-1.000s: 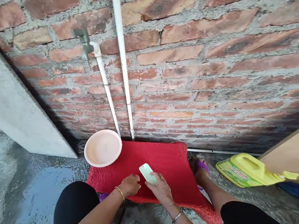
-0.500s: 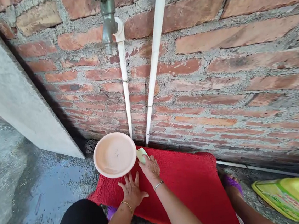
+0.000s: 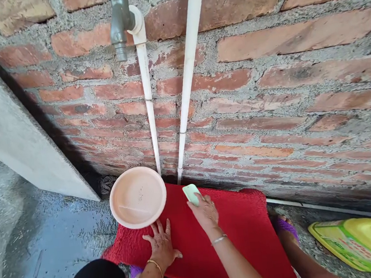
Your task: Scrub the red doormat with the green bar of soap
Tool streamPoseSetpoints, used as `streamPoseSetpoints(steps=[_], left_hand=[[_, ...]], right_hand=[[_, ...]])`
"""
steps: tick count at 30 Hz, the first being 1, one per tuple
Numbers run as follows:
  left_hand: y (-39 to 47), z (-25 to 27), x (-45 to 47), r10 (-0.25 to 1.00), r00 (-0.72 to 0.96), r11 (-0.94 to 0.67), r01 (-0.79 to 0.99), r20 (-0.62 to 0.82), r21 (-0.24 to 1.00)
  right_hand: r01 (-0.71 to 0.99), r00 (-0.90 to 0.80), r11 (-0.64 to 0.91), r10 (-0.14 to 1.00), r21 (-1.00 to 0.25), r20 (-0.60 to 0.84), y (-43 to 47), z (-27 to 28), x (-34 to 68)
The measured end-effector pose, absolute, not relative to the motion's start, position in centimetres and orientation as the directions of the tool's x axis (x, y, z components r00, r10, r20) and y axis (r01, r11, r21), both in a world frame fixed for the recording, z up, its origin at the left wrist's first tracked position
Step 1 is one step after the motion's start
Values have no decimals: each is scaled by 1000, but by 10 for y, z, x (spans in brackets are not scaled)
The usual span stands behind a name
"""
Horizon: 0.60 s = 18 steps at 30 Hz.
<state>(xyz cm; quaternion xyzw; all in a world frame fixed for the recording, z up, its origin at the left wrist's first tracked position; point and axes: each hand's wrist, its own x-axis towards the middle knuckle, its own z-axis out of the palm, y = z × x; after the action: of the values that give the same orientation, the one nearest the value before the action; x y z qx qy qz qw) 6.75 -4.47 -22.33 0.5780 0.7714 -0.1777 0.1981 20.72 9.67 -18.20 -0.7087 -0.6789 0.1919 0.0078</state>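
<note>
A red mat (image 3: 238, 235) with a shaggy edge lies spread on the ground between my feet. My left hand (image 3: 161, 247) rests flat on it with fingers spread, fingertips close to the basin's near rim. In my right hand (image 3: 205, 214) is a pale green, rounded rectangular block (image 3: 191, 193); whether it is soap or a brush I cannot tell. The block is over the far middle part of the mat, its underside hidden. A pale pink basin (image 3: 140, 225) stands at the mat's far left corner, with a few dark specks inside.
A brick wall (image 3: 234, 103) rises behind the mat, with a tap (image 3: 118, 31) and white pipes (image 3: 187, 77) on it. At left a grey slab (image 3: 30, 142) leans over wet ground (image 3: 66, 240). A yellow-green detergent jug (image 3: 362, 244) lies at right, past my purple-shod foot (image 3: 286, 228).
My right hand has moved right across the mat with the green block, away from the basin. My left hand stays spread on the mat. The view has shifted slightly.
</note>
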Motion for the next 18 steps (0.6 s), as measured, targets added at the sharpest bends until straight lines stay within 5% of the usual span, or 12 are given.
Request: streamPoseSetpoints(steps=[8,15,18], left_hand=[[-40,-221,68,798,-266,265,961,-541,-81],[-42,-225,70,811,-275,278,958,-516,-73],[-41,-218,70,804,-276,280,957,-526,-75]], right_hand=[[949,-230,136,917,-286,-327,119,-173,146],[978,64,-119,952,-170,-301,126,-174,246],[979,15,-72,958,-190,-286,133,-163,230]])
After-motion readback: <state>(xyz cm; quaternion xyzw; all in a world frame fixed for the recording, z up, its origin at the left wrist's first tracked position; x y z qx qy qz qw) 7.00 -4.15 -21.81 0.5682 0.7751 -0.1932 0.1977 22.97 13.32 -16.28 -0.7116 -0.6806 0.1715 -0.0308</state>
